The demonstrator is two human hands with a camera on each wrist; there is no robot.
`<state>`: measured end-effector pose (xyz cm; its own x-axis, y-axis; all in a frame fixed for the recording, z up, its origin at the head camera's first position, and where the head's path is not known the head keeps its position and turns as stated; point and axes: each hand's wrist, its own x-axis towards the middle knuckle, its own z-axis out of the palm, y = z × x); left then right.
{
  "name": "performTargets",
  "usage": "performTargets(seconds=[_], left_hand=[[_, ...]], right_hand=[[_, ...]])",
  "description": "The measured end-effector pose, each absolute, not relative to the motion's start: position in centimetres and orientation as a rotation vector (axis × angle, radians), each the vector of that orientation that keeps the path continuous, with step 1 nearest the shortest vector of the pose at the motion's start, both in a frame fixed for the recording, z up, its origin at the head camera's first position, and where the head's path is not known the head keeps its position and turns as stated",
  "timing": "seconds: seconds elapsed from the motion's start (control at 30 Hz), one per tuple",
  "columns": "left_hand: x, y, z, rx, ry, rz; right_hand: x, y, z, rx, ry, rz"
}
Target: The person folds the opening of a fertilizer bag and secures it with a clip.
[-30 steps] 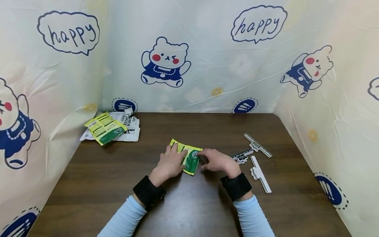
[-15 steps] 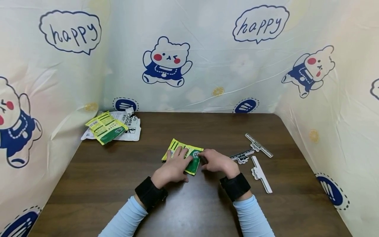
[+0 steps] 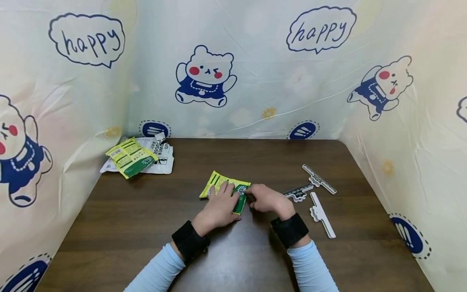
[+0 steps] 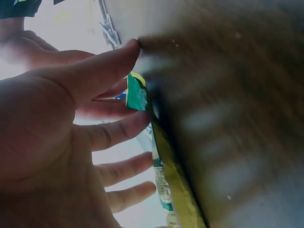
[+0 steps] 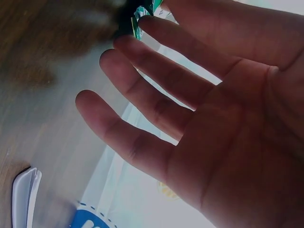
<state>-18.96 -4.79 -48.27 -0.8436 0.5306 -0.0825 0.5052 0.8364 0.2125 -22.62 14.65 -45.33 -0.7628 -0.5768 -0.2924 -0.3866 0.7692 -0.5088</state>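
A yellow and green packet (image 3: pixel 222 179) lies on the table in front of me. My left hand (image 3: pixel 220 206) rests over its front part with fingers spread. In the left wrist view those fingers are fairly straight, their tips against the face of the packet (image 4: pixel 137 95). My right hand (image 3: pixel 269 199) is at the packet's right edge, its index fingertip touching there. The right wrist view shows the other fingers of the right hand (image 5: pixel 190 104) extended and apart, with a bit of the packet (image 5: pixel 138 21) beyond them. Nothing is gripped by either hand.
Several long clips lie right of my right hand: a white clip (image 3: pixel 322 215), a black clip (image 3: pixel 300 190) and a ruler-marked clip (image 3: pixel 319 179). At the far left, another yellow-green packet (image 3: pixel 132 158) lies on a white pouch (image 3: pixel 164 160). A printed curtain (image 3: pixel 255 89) surrounds the table.
My left hand has slid right and slightly toward me across the packet, uncovering its left end. The right hand has stayed nearly still at the right edge.
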Motion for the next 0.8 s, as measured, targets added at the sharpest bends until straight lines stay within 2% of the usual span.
performTargets(seconds=[0.23,0.8], left_hand=[[-18.6,-4.8,-47.6,0.822,2.856,0.248],[-18.7,-5.8,-45.1,1.051,2.967,0.315]], right_hand=[[-22.6,14.4,-45.4,-0.726,2.522,-0.603],[-22.6,14.4,-45.3,-0.628,2.677,-0.609]])
